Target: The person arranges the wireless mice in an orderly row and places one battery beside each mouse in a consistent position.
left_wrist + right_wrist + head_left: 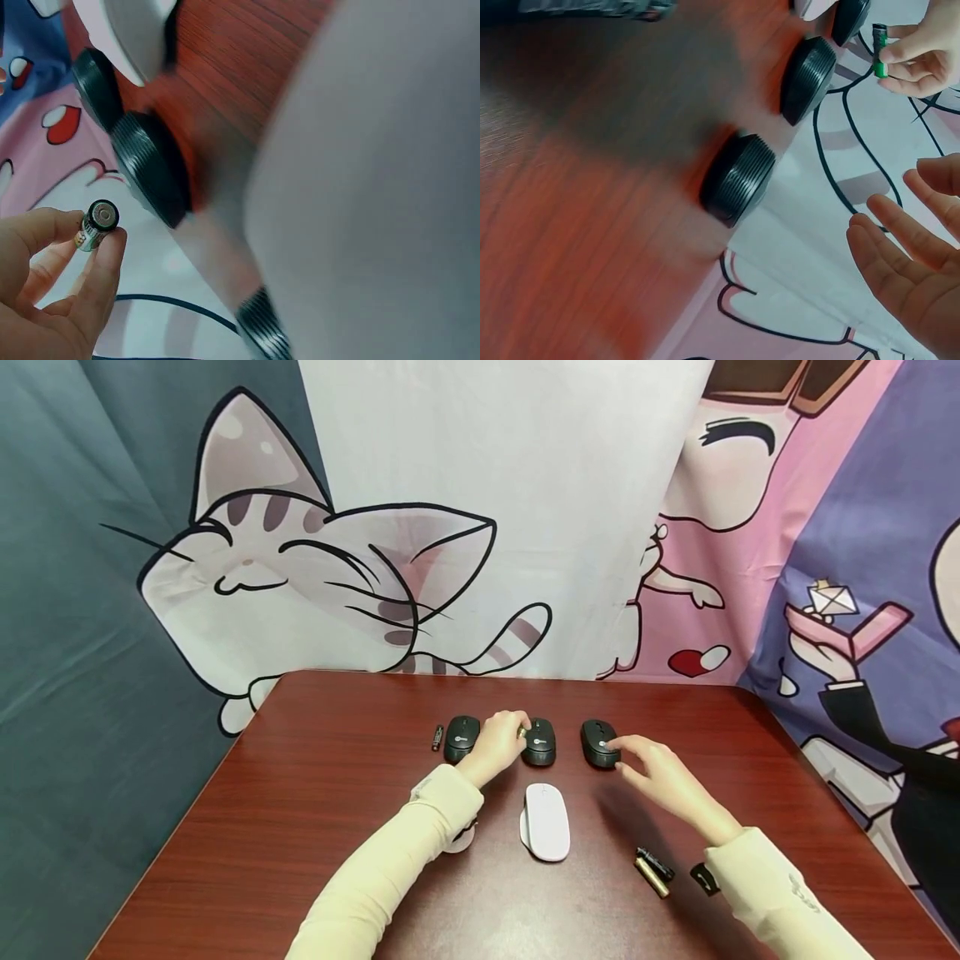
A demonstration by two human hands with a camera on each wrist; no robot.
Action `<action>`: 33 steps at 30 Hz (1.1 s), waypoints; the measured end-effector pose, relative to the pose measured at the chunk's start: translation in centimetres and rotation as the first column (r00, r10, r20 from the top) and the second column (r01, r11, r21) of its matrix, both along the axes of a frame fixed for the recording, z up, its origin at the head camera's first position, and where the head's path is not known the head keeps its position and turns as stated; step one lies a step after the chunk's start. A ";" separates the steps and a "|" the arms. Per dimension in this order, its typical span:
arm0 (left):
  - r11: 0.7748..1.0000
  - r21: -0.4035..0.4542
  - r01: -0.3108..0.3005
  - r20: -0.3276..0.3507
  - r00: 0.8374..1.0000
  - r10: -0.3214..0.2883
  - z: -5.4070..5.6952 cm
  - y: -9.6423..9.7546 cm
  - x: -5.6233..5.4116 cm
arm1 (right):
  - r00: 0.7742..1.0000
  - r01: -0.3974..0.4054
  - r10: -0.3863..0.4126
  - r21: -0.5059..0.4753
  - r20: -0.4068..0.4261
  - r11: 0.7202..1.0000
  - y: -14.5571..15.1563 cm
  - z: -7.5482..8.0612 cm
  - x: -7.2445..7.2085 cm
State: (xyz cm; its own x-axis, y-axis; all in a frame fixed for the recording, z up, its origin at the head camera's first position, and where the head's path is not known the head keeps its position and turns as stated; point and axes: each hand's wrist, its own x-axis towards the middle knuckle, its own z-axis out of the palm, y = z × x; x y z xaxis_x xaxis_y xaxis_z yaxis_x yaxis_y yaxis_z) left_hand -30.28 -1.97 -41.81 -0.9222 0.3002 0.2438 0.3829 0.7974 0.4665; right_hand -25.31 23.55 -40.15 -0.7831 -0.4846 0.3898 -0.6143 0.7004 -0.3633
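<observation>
Between the thumb and fingers of my left hand (493, 745) is a small battery (103, 216), one end facing the left wrist camera. This hand hovers between the left black mouse (461, 737) and the middle black mouse (540, 743). My right hand (663, 778) is held over the table beside the right black mouse (598, 745). Its fingers look relaxed and hold nothing in the right wrist view. In the head view, its fingertips overlap that mouse's edge; whether they touch, I cannot tell.
A white mouse (547, 822) lies in front, something white partly under it. Another battery (437, 738) lies left of the black mice. Near my right sleeve are two more batteries (651, 875) and a small black piece (705, 878). My left sleeve partly hides a pale rounded object (462, 840).
</observation>
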 end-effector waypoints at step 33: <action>0.937 -0.174 -0.302 0.158 0.931 0.330 -0.8 1.3 -4.8 | 0.899 -0.104 -0.014 0.244 0.438 0.964 -10.3 -1.2 -9.8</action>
